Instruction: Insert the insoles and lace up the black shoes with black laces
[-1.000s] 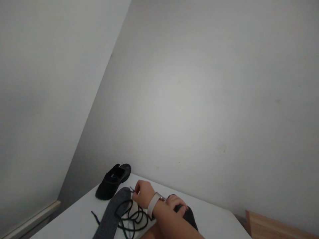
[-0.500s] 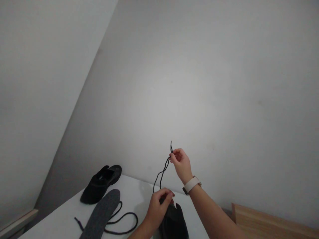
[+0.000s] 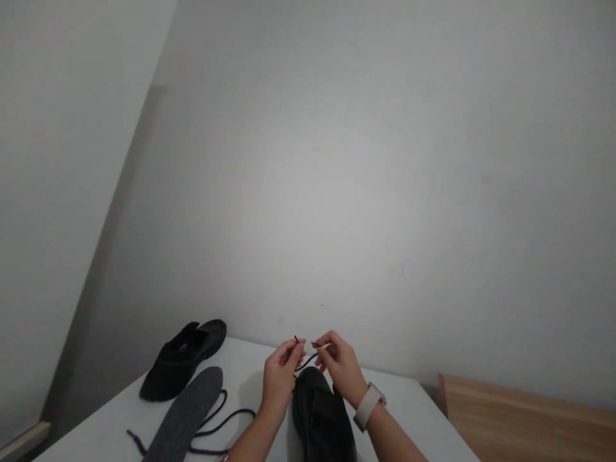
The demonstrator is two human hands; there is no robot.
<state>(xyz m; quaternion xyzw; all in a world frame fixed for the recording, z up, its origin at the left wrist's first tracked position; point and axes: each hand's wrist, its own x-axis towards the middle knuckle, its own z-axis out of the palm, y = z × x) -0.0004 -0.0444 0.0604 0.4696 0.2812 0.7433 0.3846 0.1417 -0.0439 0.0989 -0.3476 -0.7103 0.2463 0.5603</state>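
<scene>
My left hand and my right hand are raised just above the toe of a black shoe that lies on a white table. Each hand pinches one end of a thin black shoelace, and the two tips nearly meet between the fingers. A pale watch sits on my right wrist. Left of the shoe lie a grey insole and a second black lace looped beside it.
Another black shoe rests at the table's far left corner. Plain grey walls stand close behind the table and to the left. A wooden surface lies to the right, beyond the table's edge.
My right hand came down from holding the lace high. My left hand rose off the shoe and took the other end. The two hands have drawn together above the shoe.
</scene>
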